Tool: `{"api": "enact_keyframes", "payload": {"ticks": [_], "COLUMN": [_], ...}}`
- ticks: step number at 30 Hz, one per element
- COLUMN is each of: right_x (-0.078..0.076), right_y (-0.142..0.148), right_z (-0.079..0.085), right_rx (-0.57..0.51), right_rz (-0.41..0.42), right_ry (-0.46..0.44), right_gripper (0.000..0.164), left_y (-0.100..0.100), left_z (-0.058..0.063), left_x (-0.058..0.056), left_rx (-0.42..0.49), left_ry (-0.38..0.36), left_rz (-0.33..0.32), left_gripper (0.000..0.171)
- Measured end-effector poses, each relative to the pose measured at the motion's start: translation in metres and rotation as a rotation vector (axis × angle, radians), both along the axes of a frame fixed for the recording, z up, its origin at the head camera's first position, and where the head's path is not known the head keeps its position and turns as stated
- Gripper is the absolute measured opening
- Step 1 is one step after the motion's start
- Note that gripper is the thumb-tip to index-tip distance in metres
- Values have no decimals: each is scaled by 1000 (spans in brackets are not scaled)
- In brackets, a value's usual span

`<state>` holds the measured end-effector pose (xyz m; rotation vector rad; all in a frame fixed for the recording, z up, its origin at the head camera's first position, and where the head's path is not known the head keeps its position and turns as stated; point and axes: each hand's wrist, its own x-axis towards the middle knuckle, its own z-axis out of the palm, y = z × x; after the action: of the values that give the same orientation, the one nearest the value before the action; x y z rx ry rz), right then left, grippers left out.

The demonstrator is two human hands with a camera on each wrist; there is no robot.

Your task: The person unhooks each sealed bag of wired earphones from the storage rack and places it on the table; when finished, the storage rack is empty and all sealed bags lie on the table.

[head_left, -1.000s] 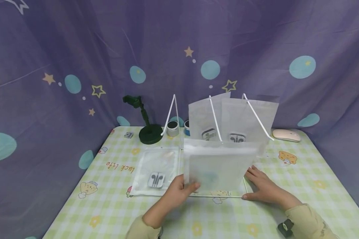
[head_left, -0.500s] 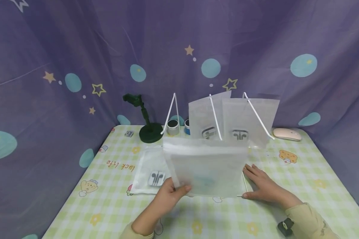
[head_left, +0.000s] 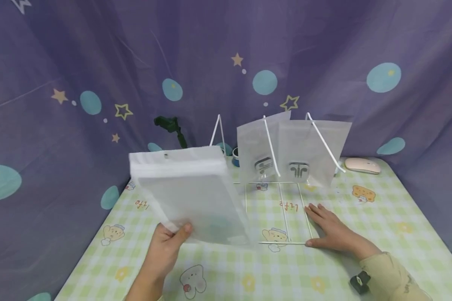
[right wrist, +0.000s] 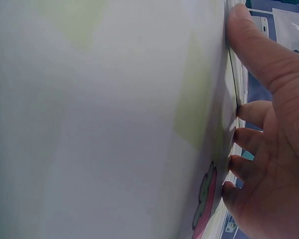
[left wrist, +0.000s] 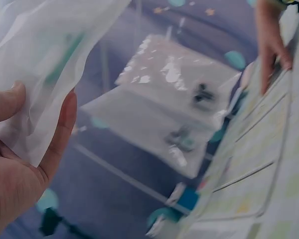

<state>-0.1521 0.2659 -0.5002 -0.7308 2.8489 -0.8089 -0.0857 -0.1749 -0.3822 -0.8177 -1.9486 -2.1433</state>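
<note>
My left hand [head_left: 167, 246] pinches a frosted white zip bag [head_left: 190, 196] near its lower left corner, thumb in front. Something greenish shows faintly through that bag [left wrist: 40, 55] in the left wrist view. A white wire display rack [head_left: 284, 213] stands on the table, its base frame flat and its hooks rising at the back. Two more frosted bags, one in front [head_left: 312, 146] and one behind [head_left: 258, 146], hang from the hooks with earphones in them. My right hand [head_left: 333, 232] rests at the base's right side, thumb by the front corner, fingers extended.
A pink computer mouse [head_left: 363, 165] lies at the back right. A dark green stand [head_left: 171, 125] is partly hidden behind the held bag. A small blue-and-white container [head_left: 235, 156] stands behind the rack. A purple curtain [head_left: 211, 33] hangs behind the table.
My left hand has carried the bag leftward and up, off the rack's front, so it now covers the flat bag with earphones on the table. My right hand has stayed put.
</note>
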Motion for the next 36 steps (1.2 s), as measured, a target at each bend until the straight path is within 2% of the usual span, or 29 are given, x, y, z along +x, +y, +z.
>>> {"api": "enact_keyframes", "payload": {"ticks": [2,4,7,11,13,14,19,22,26,32,34,36], "right_x": [-1,-1,-2,-2,-2,-2,-2,-2,-1,0,0,-1], "right_y": [1,1,1,1,0,0,0,0,0,-1,-1,0], "right_z": [0,2,3,3,3,3,2,2,2,2,2,1], "right_rx": [2,3,2,-1,-4,-5,-9,-7,-8,-14,-15,-12], "right_rz": [-1,-5,-6,-4,-3,-2,1,0,1,3,3,2], "right_ry": [-2,-7,-16,-20,-19,-18,-14,-13,-18,-31,-30,-26], "right_gripper": [104,104,104,104,104,104,104,103,103,103,103,103], "left_y": [-10,-21,-35,-52,-63,-68,-95,-109,-125,-149,-158,-168], "left_z": [5,11,17,24,27,29,32,30,21,8,6,5], "left_x": [1,2,3,5,6,6,4,1,-5,-17,-20,-22], "left_rx": [42,71,164,298,335,325,352,336,281,292,271,210], "left_ry": [37,51,56,53,51,51,49,-4,-115,-280,-338,-389], "left_rz": [32,74,126,237,298,339,397,462,592,788,828,841], "left_gripper": [35,33,31,28,26,25,26,24,17,14,14,12]}}
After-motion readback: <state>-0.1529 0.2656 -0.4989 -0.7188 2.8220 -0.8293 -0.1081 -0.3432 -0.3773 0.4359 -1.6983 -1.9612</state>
